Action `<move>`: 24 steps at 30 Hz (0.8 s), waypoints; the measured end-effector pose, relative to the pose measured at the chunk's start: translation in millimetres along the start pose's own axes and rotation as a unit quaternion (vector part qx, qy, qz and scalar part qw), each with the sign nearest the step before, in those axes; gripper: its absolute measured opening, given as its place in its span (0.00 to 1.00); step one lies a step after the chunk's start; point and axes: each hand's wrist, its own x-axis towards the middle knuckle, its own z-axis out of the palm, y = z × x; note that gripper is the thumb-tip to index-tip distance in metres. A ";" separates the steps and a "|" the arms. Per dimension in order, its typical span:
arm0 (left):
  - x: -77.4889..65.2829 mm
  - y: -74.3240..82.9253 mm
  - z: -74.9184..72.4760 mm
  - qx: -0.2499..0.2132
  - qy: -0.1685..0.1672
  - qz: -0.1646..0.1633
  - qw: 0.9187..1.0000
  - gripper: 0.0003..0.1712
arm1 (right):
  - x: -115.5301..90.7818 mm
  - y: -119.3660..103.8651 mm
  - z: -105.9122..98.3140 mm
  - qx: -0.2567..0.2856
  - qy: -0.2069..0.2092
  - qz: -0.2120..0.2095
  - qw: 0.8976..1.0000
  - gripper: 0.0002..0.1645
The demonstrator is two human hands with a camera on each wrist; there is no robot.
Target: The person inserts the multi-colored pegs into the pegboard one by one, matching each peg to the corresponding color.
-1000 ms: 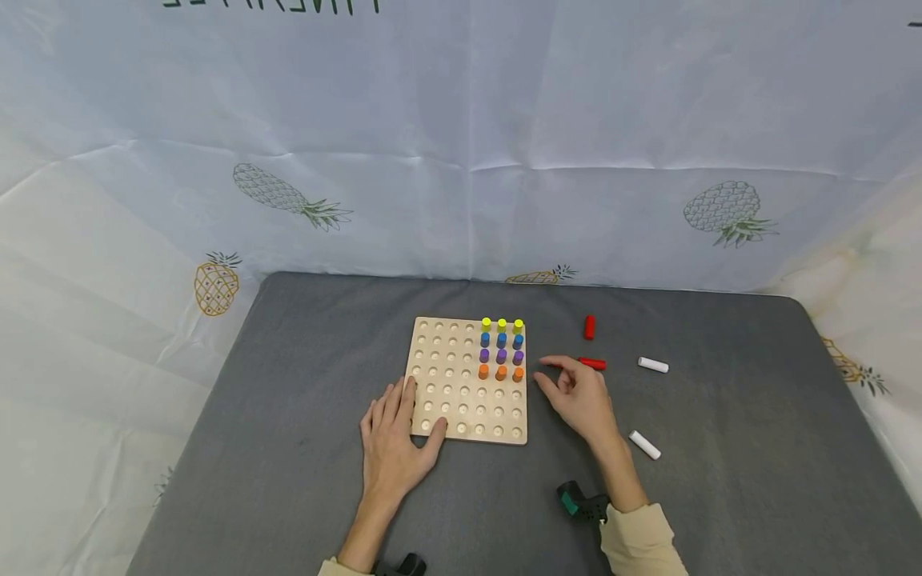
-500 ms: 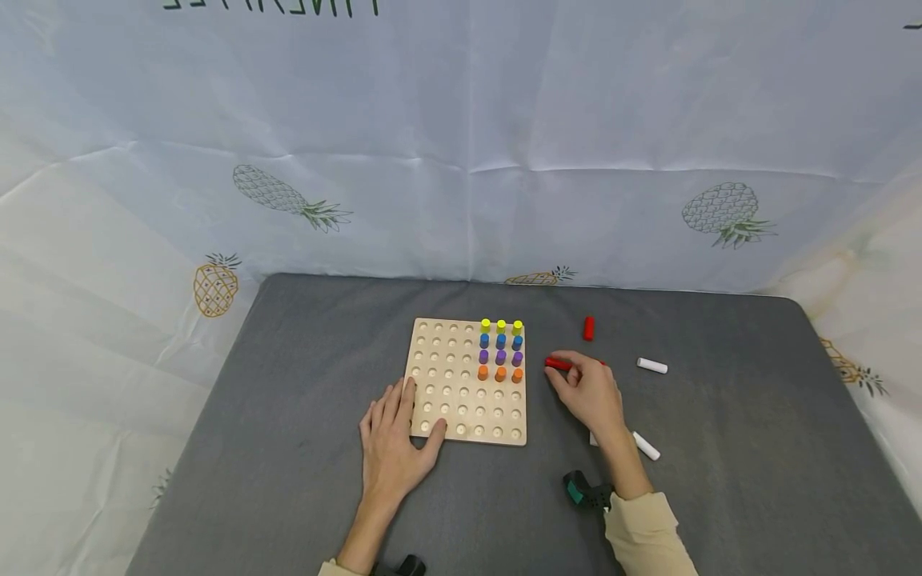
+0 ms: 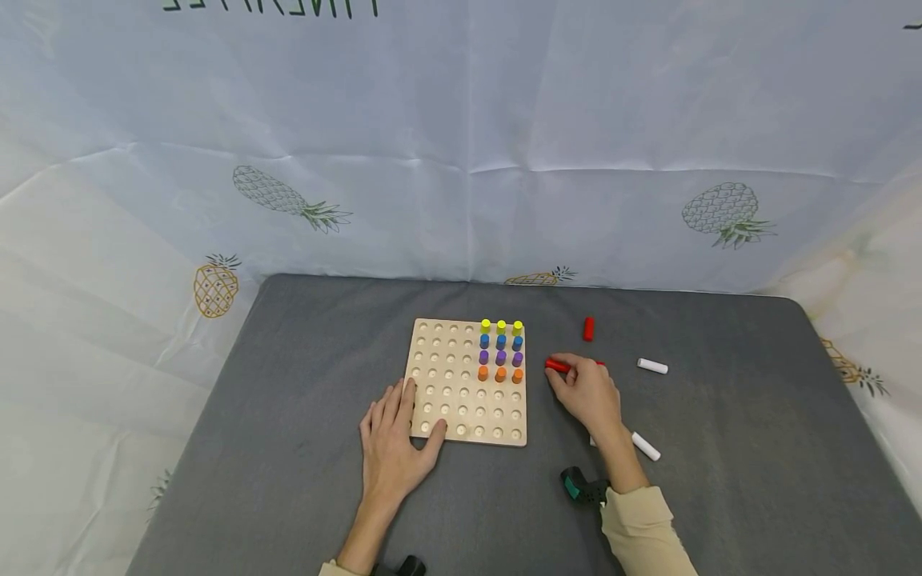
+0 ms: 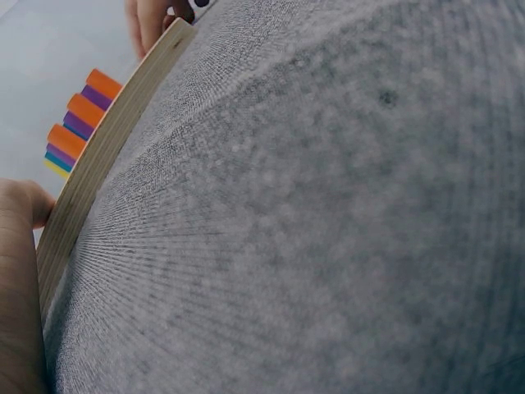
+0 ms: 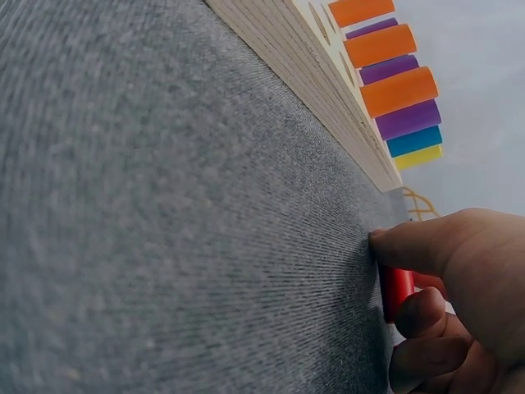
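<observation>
A square wooden pegboard lies on the table, with yellow, blue, purple and orange pegs standing in rows at its far right. My left hand rests along the board's left edge, fingers extended and thumb on the near edge. To the right of the board, my right hand pinches a red peg between thumb and fingers, low at the tabletop. The right wrist view shows that red peg partly covered by the fingers. A second red peg is mostly hidden behind the hand.
Another red peg lies farther back. White pegs lie to the right, one beside my right wrist and another partly hidden under it. A grey cloth covers the table, and a pineapple-print curtain hangs behind.
My right hand has shifted slightly right, away from the board, and its fingertips have come onto a red peg. The left hand and the board stay where they were.
</observation>
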 end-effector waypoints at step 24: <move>-0.2 0.6 -0.2 -0.002 -0.001 0.000 1.000 0.47 | -7.2 -2.7 -3.8 0.021 0.029 -0.009 0.999 0.17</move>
